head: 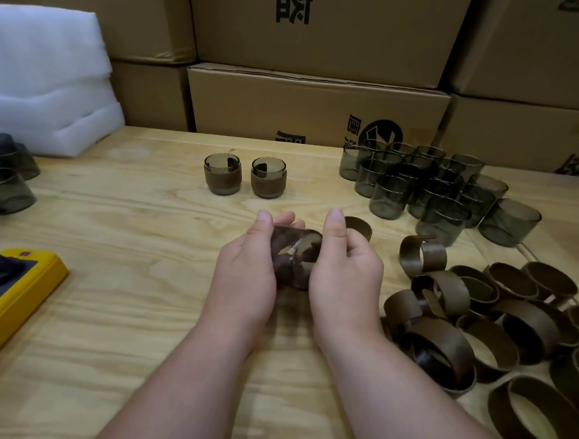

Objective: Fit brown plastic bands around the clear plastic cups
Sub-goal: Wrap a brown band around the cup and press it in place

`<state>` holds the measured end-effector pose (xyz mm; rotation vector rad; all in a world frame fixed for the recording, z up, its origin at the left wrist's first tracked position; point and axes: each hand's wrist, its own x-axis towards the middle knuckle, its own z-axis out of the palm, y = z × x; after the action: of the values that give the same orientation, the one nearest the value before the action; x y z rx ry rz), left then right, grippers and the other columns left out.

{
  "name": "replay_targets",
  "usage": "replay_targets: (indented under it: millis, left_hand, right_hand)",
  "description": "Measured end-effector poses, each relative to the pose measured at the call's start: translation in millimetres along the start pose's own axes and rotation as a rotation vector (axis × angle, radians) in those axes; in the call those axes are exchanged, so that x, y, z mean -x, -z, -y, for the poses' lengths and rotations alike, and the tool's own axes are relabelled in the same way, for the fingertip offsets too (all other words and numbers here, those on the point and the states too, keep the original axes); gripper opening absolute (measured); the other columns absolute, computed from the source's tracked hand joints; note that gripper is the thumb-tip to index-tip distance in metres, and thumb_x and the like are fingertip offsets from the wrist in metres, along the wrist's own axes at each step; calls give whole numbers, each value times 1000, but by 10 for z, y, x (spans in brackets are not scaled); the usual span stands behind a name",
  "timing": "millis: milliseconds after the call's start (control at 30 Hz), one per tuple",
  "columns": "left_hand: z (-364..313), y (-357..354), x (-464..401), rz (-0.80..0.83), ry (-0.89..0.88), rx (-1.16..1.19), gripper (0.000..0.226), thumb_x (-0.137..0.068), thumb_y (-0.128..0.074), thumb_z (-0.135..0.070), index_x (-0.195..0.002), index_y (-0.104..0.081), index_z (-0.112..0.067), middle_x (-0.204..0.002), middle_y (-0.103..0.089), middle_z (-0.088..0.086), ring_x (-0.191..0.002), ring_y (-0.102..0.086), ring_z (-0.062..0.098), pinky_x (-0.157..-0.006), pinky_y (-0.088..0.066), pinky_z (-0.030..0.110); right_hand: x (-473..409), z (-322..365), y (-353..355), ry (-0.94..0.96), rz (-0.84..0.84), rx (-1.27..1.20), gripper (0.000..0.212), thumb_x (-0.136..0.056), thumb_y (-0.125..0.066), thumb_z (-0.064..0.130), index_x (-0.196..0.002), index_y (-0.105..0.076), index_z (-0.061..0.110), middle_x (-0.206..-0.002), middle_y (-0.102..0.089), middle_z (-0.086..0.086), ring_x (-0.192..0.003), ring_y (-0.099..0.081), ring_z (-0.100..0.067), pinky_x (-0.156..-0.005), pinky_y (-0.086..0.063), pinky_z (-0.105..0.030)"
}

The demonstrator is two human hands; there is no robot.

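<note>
From the head view we saw the left hand (246, 267) and the right hand (342, 271) meeting over the pale wooden worktop (132, 219). The left hand's grip was curled around a smoky clear plastic cup (291, 252) lying on its side between both palms. The right hand's grip pinched a brown plastic band (359, 226) that stuck out behind its fingers, just beside the cup's open end; whether the band touched the cup, we could not tell. Farther back stood two finished cups wearing brown bands (245, 177), upright and side by side. To the right, a cluster of bare clear cups (425, 188) stood near the cardboard boxes (316, 104), and a heap of loose brown bands (482, 320) lay in front of it. A yellow flat object (16, 293) lay at the left edge, with white foam (49, 76) behind.
</note>
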<state>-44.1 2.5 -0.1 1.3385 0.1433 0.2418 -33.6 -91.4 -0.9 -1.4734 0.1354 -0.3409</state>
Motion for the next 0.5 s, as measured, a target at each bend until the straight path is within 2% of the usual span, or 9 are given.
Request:
replay_targets:
  millis: [67, 167, 233, 300, 400, 500]
  left_hand:
    - [-20, -5, -22, -63, 29, 51, 48, -107, -36, -47, -103, -79, -27, -96, -81, -1, -85, -79, 18, -72, -58, 34]
    - [-59, 38, -52, -158, 78, 213, 48, -105, -44, -48, -103, -78, -15, -95, -80, 11, -84, -79, 28, -64, -62, 38]
    - [-64, 77, -47, -180, 93, 280, 47, -98, -55, -53, -99, -81, -14, -99, -79, 17, -90, -78, 34, -78, -63, 45]
    - [-69, 100, -37, -167, 103, 322, 39, -93, -63, -56, -93, -83, -22, -101, -78, 20, -93, -77, 37, -85, -61, 49]
    - [-71, 84, -28, -155, 80, 280, 38, -93, -63, -58, -87, -83, -26, -95, -79, 17, -87, -78, 34, -75, -65, 45]
    - [-54, 47, -10, -145, 17, 219, 46, -98, -58, -53, -88, -83, -16, -91, -80, 16, -85, -79, 32, -72, -66, 40]
  right_hand:
    - [21, 7, -11, 13, 51, -31, 46, -98, -54, 59, -76, -66, 20, -70, -72, 0, -68, -69, -14, -62, -57, -32]
    - [88, 37, -48, 29, 233, -98, 46, -78, -66, 64, -96, -71, 22, -91, -76, -7, -84, -74, -26, -70, -62, -42]
    - [128, 31, -71, 104, 320, -21, 58, -67, -74, 62, -111, -68, 25, -108, -73, -4, -96, -73, -20, -85, -62, -45]
    - [158, 36, -83, 163, 341, 60, 66, -61, -79, 60, -117, -65, 28, -118, -69, 2, -107, -69, -14, -95, -58, -42]
    - [161, 23, -75, 182, 301, 37, 65, -59, -80, 57, -115, -66, 29, -115, -71, 5, -106, -70, -13, -93, -59, -38]
    - [138, 22, -64, 181, 243, -60, 53, -64, -79, 52, -109, -69, 25, -101, -76, 5, -94, -74, -11, -83, -60, -33]
